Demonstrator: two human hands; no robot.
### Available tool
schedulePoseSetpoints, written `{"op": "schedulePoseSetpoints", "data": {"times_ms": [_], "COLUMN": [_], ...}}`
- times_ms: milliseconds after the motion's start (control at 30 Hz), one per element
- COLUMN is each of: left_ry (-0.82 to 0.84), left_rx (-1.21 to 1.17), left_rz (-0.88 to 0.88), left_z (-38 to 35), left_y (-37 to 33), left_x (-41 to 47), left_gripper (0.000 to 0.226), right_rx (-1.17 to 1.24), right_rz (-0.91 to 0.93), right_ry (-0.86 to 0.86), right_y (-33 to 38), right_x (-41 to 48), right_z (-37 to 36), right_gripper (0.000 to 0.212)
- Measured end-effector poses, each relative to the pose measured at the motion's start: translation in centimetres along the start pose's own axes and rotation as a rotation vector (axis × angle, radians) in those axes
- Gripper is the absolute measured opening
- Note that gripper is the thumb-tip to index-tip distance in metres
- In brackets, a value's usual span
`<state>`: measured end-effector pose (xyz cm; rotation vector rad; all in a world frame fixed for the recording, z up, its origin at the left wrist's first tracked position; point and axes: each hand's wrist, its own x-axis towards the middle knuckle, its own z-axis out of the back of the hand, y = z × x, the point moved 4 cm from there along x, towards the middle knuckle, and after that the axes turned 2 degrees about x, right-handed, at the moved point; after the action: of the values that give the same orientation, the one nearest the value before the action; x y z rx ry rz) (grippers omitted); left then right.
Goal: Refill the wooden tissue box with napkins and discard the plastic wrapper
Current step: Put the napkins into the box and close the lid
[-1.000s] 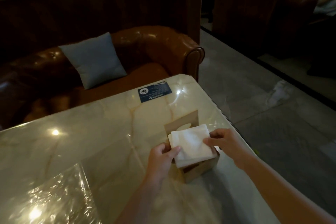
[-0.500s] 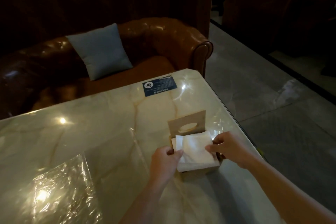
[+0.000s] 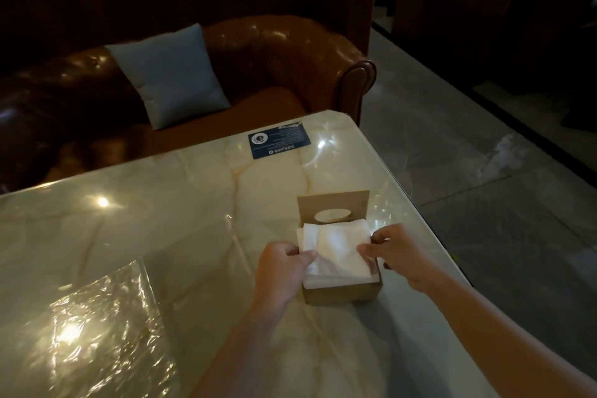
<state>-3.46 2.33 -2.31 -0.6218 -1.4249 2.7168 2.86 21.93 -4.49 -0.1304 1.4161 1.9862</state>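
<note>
Pressing the napkins (image 3: 336, 249) down evenly should seat the stack in the wooden tissue box (image 3: 342, 292), which stands near the right edge of the marble table (image 3: 181, 203); I would keep corners square. My left hand (image 3: 281, 265) pinches the stack's left edge, my right hand (image 3: 399, 252) pinches its right edge, fingers curled. The plastic wrapper (image 3: 90, 333) lies well apart, left.

White napkins (image 3: 336, 249), tan wooden box (image 3: 342, 294), cream amber-veined marble table (image 3: 193, 220), grey cushion (image 3: 171, 74).
</note>
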Motion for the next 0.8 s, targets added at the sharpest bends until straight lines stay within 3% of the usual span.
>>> {"op": "schedulePoseSetpoints", "data": {"times_ms": [133,233,367,500,800], "left_ry": [0.016,-0.004,-0.094,-0.105,-0.087], "left_rx": [0.05,0.136,0.474,0.719,0.783], "left_rz": [0.011,-0.023,-0.21,-0.339,-0.244], "left_z": [-0.1,-0.4,-1.2,-2.6,-4.4], "left_y": [0.7,0.6,-0.2,0.0,-0.1], "left_x": [0.2,0.4,0.3,0.2,1.1], "left_gripper": [0.029,0.034,0.026,0.034,0.029], "right_rx": [-0.157,-0.254,-0.465,-0.723,-0.59], "right_rz": [0.014,0.025,0.13,0.223,0.237], "right_ry": [0.03,0.001,-0.127,-0.153,-0.201], "right_y": [0.6,0.6,1.5,1.5,-0.1], "right_x": [0.5,0.7,0.2,-0.7,-1.0], "right_z": [-0.1,-0.2,-0.5,-2.2,-2.9], "right_gripper": [0.016,0.027,0.025,0.021,0.015]}}
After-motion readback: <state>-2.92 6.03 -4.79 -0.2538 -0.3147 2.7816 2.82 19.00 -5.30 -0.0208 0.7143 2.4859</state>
